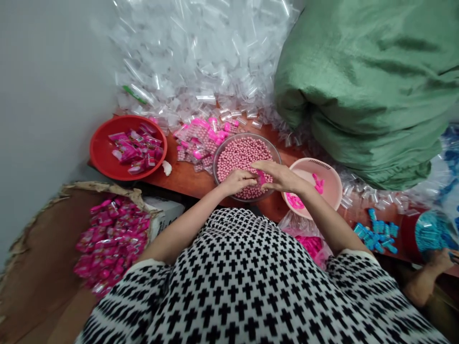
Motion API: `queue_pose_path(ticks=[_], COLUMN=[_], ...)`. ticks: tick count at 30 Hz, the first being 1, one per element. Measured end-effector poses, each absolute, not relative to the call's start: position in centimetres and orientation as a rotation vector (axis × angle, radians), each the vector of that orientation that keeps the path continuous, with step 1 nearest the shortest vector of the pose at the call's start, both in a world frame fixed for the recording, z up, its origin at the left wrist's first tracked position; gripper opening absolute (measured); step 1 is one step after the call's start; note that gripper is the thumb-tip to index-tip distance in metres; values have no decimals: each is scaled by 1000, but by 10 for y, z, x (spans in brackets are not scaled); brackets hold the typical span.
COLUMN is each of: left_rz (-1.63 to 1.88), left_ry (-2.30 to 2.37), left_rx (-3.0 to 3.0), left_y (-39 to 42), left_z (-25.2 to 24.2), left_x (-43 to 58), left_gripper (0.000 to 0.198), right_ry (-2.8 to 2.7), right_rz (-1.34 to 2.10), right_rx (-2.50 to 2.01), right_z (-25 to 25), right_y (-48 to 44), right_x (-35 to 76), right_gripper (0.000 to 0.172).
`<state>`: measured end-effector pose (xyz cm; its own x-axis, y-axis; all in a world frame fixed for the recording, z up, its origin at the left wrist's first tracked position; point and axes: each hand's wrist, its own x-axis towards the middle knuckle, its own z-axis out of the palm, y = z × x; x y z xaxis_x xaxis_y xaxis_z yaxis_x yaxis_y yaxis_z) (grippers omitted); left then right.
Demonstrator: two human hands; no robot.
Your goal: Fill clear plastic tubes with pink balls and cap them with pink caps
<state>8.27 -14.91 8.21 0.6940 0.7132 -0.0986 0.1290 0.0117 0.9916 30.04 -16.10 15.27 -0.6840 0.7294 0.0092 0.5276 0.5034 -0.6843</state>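
Note:
Both hands meet over a round bowl (214,168) filled with small pink beads (244,152). The fingers of my left hand (237,182) are closed in a pinch on what looks like a small clear plastic tube, mostly hidden. My right hand (281,177) curves round a bright pink plastic piece (261,177) at the tube's end, thumb below and fingers above. Beside my right forearm, a pale pink basket (333,184) holds more pink plastic pieces (317,183). Behind the bead bowl lie bead-filled clear tubes with pink tops (201,136).
Clear tubes (208,52) heap across the back, beside a big green sack (358,86). At left are a red basin (93,148) of pink packets and a carton (39,239) with more. Blue pieces (376,231) and another person's hand (439,260) are at right.

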Motion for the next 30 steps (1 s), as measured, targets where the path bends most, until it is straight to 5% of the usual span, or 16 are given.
queue_pose_path(ticks=[6, 12, 21, 27, 30], left_rz=[692, 826, 931, 882, 879], left_ry=[929, 1019, 1049, 1268, 1543], left_rx=[1085, 802, 786, 1085, 1403], left_y=[-152, -145, -125, -87, -60], left_z=[67, 73, 77, 74, 75], left_x=[83, 90, 91, 54, 22], left_gripper=[42, 41, 38, 36, 32], right_ry=[-2318, -2304, -2204, -2258, -2141], right_rz=[568, 461, 505, 856, 891], right_rx=[-1328, -1507, -1553, -1298, -1506], right_z=[126, 101, 83, 94, 89], right_y=[-164, -166, -138, -79, -27], right_x=[282, 251, 237, 240, 259], right_gripper=[43, 78, 73, 90, 72])
